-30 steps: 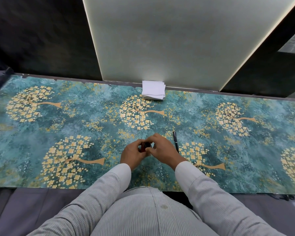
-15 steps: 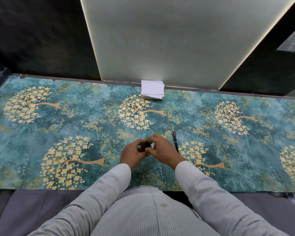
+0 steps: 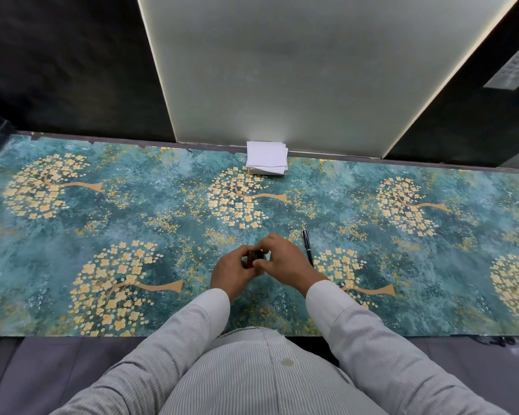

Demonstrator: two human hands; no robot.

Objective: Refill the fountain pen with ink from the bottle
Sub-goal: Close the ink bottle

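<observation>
A small dark ink bottle [image 3: 254, 256] stands on the teal flowered table cover [image 3: 132, 211] just in front of me, mostly hidden by my hands. My left hand [image 3: 232, 269] wraps round the bottle's body from the left. My right hand [image 3: 285, 262] curls over its top, fingers on the dark cap. A black fountain pen [image 3: 307, 247] lies on the cover just right of my right hand, pointing away from me, untouched.
A stack of folded white tissues [image 3: 267, 158] sits at the table's far edge against a pale wall panel [image 3: 282, 70]. Dark wall panels flank it. The table's near edge runs just in front of my body.
Both hands stay on the bottle in the same place. My right hand's fingers have shifted slightly over the cap. The pen has not moved.
</observation>
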